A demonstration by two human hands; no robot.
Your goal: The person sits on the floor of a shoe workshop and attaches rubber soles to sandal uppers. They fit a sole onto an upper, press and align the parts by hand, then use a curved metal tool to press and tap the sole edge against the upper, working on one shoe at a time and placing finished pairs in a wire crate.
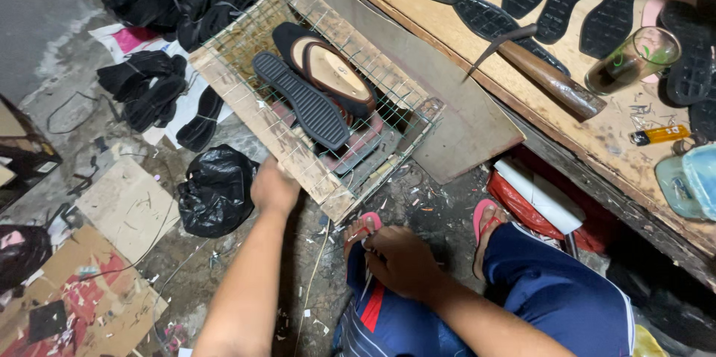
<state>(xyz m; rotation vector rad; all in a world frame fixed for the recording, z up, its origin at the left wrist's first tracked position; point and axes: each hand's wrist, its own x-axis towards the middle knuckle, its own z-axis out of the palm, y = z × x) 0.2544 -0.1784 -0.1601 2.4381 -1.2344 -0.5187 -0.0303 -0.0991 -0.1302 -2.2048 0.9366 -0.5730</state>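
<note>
Fingers of left hand (273,187) on wire rack (313,170) edge — right hand (399,260) on knee.

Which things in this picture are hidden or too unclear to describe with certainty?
All in the head view:
- Left hand fingers: curled under the wooden frame's edge, and blurred.
- Right hand fingers: folded against the knee, so any held thing is hidden.
- Box below the wire mesh: covered by the shoe sole.
- Glass contents: unclear.

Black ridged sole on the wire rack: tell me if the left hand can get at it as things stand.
Probably yes. The left hand rests at the wooden frame edge, and the black ridged sole lies uncovered on top of the wire mesh just beyond it, with nothing between them.
</note>
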